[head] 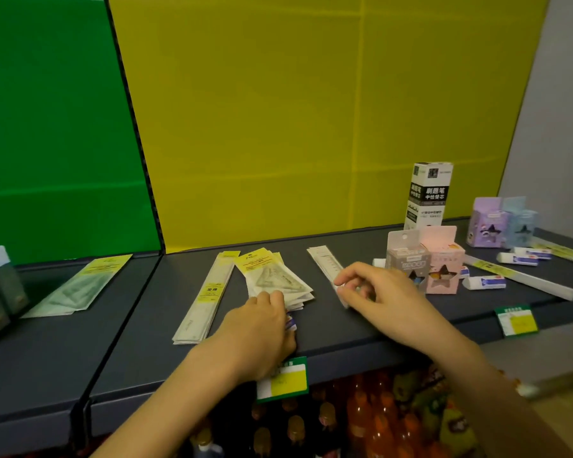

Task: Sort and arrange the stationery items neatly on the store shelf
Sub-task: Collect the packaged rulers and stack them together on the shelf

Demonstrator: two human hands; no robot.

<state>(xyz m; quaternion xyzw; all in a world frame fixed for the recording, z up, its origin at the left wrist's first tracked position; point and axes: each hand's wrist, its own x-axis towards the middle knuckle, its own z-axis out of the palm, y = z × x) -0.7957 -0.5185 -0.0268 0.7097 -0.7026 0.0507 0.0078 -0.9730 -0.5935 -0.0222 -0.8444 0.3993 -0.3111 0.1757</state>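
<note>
Dark grey shelf [166,312], yellow back panel [295,110] mid/right, green back panel [53,127] left.

Boxes: tall white/black refill box [428,196] upright at back right, lid shut, contents not visible. Grey box [407,262] and pink box [444,269] stand side by side, touching, in front of it; star-shaped windows, something inside but can't tell what. Purple box [488,226] and pale blue box [518,223] further right, touching each other, also w/ star windows.

Loose items: white erasers [485,281] lie flat right of the pink box, more near the purple box. Long ruler pack [523,279] lies diagonal across the right end. Stack of long ruler packs [205,295] left of centre, flat, tilted. Set-square packs [272,276] fanned in a messy pile just beside it, yellow header cards toward the back. Another pack [80,285] flat on the left shelf section. Price tags [282,378] clipped to the shelf front edge.

Left hand [262,328]: palm down, reaching fwd over the shelf edge, fingers [273,297] together pressing on the near end of the set-square pile; small blue/white item under the hand, blurred, can't ID.

Right hand [374,295]: over the shelf mid-right, wrist bent, thumb and fingers [344,279] pinching the near end of a white ruler pack [325,262] lying diagonal on the shelf. Blurred there, grip detail unclear.

Bottles [361,418] on the shelf below.
</note>
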